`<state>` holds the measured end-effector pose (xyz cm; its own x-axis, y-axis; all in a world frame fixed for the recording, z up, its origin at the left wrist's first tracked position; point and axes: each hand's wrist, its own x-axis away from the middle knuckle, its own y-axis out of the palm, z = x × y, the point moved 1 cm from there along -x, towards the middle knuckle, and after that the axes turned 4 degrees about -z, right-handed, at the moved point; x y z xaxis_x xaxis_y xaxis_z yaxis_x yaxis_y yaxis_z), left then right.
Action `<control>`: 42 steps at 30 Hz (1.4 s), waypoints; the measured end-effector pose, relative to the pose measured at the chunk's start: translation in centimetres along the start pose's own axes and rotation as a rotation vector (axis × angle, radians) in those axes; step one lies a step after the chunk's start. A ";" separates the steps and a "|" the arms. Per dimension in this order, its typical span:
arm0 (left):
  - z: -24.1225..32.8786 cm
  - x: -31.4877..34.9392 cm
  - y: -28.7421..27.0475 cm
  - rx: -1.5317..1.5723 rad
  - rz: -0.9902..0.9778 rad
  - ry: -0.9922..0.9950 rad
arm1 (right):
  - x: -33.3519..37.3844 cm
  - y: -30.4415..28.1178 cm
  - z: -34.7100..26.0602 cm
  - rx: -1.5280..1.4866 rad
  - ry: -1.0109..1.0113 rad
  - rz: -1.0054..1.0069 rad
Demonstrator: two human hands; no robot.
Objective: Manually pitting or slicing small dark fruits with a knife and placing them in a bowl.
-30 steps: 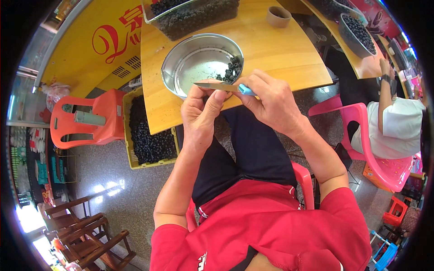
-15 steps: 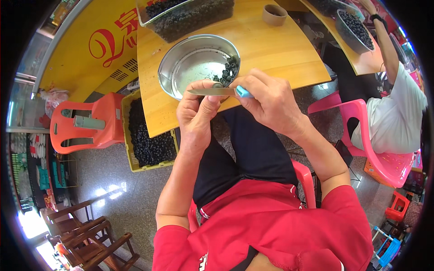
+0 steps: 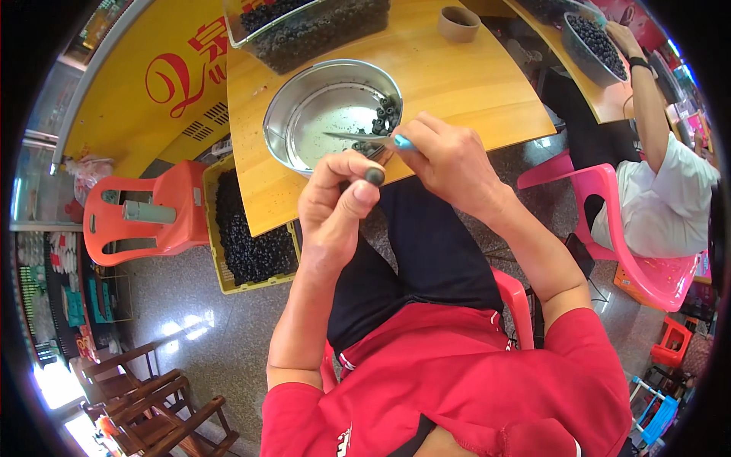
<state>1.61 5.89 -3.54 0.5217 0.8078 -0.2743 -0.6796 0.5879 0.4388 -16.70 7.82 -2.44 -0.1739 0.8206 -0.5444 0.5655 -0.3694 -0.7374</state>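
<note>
Where dark snails [image 3: 383,122] lie, steel bowl [image 3: 304,107]

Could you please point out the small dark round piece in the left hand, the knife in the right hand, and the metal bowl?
dark round piece [image 3: 374,176], head view, on its rounded top.
knife [image 3: 352,138], head view, mid-blade.
metal bowl [image 3: 308,86], head view, on its upper left rim.

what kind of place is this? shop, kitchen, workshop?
Probably a small eatery or street-side food stall used for hand prep work, not a workshop. Signs: a wooden table with a steel bowl, plastic chairs on a polished stone floor, and crates of small dark round pieces being worked one at a time.
</note>
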 end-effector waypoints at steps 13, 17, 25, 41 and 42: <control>1.2 1.1 -0.4 -0.533 0.050 0.259 | -0.8 -0.4 -4.4 -1.196 0.478 -0.233; 2.4 2.3 -0.8 -0.508 0.037 0.250 | -0.7 0.0 -5.3 -1.399 0.576 -0.347; 5.3 7.6 -9.7 0.108 0.488 0.133 | -0.2 0.0 -3.0 -1.154 0.580 -0.178; 7.6 2.3 -12.3 -0.892 0.488 0.062 | 3.3 0.4 10.1 -0.913 0.789 0.197; 7.5 0.8 -10.5 -0.886 0.352 0.070 | 3.3 0.8 10.4 -0.931 0.793 0.217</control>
<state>13.08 0.04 -1.94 0.2003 0.9283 -0.3133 -0.9500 0.1059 -0.2936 -25.18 5.69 -8.99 0.3461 0.9381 0.0113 0.9350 -0.3459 0.0784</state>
